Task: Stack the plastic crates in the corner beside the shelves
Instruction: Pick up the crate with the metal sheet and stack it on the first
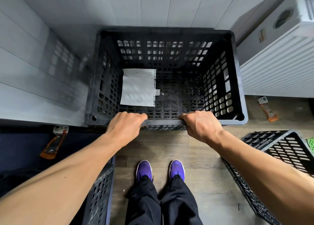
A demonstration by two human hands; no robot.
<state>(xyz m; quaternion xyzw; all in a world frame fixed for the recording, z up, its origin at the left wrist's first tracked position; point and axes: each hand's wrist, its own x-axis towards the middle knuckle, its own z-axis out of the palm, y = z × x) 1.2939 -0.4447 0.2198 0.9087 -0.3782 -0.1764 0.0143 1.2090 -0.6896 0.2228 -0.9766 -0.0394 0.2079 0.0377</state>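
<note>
Gripping the near rim of the black crate (220, 75), both hands are clenched on it: left hand (124, 128), right hand (202, 126), fingers (182, 117) curled inside. The crate is set in the wall corner. A paper sheet (138, 87) lies in its left half. Another crate (278, 158) lies tipped on the floor (169, 145), right.

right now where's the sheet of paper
In the head view, the sheet of paper lies flat on the floor of the big black crate, against its left wall, just beyond the left hand.
</note>
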